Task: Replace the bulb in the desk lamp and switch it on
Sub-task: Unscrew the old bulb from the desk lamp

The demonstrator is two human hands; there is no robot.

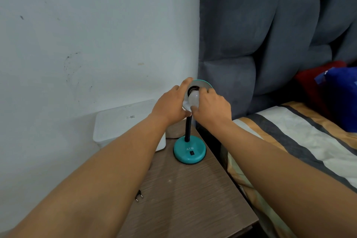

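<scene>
A teal desk lamp stands on a brown bedside table [189, 195], with a round base [189, 152] marked ATN that carries a black switch [191, 153], and a black flexible neck [187, 129]. Its shade [201, 84] is tilted toward me, showing the dark socket. My left hand [170, 104] grips the shade's left rim. My right hand [212, 108] holds a white bulb [193, 99] at the mouth of the socket; I cannot tell how far it is seated. The bulb is unlit.
A white box [123, 121] sits against the wall left of the lamp. A loose black plug [139, 195] lies on the table beside my left forearm. A bed with a striped cover [301, 141] and a grey padded headboard [251, 44] is on the right.
</scene>
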